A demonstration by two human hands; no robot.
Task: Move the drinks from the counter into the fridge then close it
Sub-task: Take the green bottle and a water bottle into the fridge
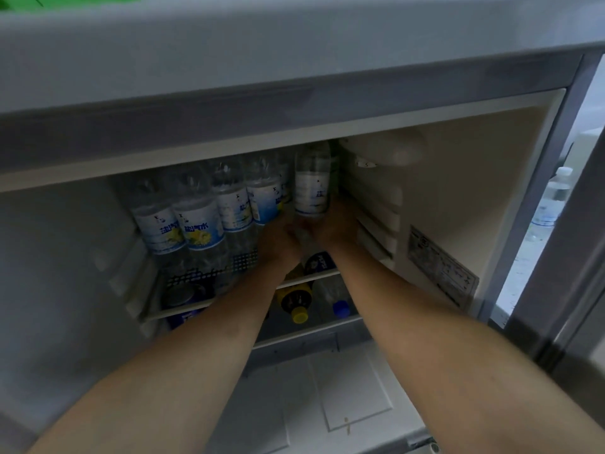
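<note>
- While the fridge [465, 178] stands open, its upper shelf [183, 311] holds a row of labelled water bottles [196, 224]; a yellow-capped bottle [296, 301] lies below.
- Fingers are shadowed and blurred.
- Both arms reach in: the left hand [278, 240] and right hand [330, 227] grip the base of one upright bottle [311, 188] at the row's right end.

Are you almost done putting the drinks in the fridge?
Partly. A row of bottles already stands on the top shelf. Both hands, left hand and right hand, are setting another bottle at the row's right end. The fridge door is still open.
</note>
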